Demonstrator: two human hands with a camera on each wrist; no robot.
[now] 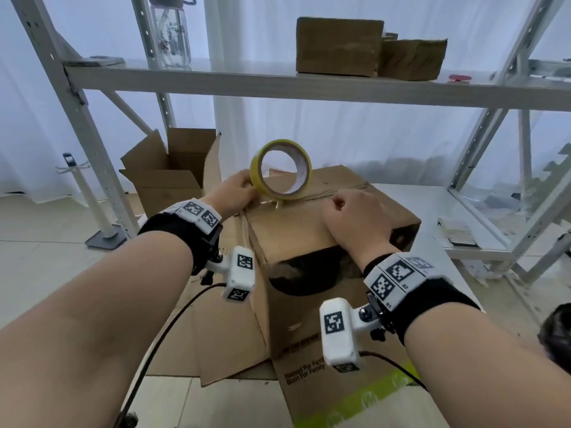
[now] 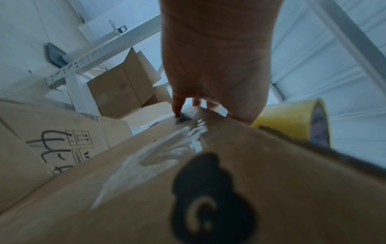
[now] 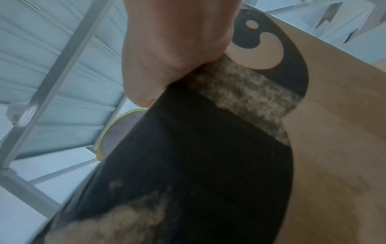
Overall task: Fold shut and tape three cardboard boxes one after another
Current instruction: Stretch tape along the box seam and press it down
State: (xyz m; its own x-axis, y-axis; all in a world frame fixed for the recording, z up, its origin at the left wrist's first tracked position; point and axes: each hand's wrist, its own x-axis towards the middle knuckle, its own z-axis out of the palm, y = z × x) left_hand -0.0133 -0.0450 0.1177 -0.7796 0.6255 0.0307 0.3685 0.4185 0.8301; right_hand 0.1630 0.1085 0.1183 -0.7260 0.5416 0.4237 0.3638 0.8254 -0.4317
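A brown cardboard box [image 1: 296,230] stands in front of me with its top flaps folded down. On the top seam a yellow tape roll [image 1: 255,174] stands on edge. My left hand [image 1: 236,191] lies just left of the roll. In the left wrist view its fingers [image 2: 177,105] reach straight down onto the box's [image 2: 271,181] far edge, where shiny tape shows, with the roll [image 2: 292,118] beside the thumb side. My right hand [image 1: 355,217] rests on the box top right of the roll, fingers curled under. The right wrist view shows only the palm heel [image 3: 173,41] on the box [image 3: 334,132].
An open box [image 1: 167,177] with raised flaps stands behind on the left. Flattened cardboard [image 1: 222,335] covers the floor. A metal shelf [image 1: 309,88] above carries two closed boxes [image 1: 338,46] and a glass jar [image 1: 171,35]. A low white table [image 1: 432,205] is at the right.
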